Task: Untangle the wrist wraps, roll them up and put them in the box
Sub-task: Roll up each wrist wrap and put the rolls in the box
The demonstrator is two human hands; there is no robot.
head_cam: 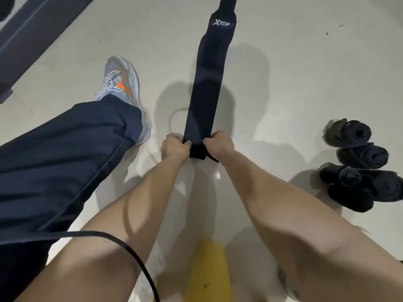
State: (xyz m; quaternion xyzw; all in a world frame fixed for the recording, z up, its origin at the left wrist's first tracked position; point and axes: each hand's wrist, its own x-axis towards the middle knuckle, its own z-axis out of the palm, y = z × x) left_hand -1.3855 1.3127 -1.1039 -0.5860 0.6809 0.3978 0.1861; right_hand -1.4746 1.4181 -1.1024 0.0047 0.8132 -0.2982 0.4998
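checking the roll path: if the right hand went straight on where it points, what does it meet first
The right hand points forward and slightly left, so it would run onto the wrap whose end it pinches; probably nothing else.

I see pale cream floor (283, 88) filling nearly whole view, smooth, slightly glossy. Small bright glare spot (218, 175) sits near centre. Several soft grey shadows (250, 62) overlap across middle, edges blurred. Upper left: dark grey furniture edge (32, 38), long and straight, running diagonally, lighter stripe along it; I cannot tell what piece it is. Few dark specks (327, 33) on floor at upper right. Bottom centre: blurred yellow patch (207, 271), nature unclear to me.
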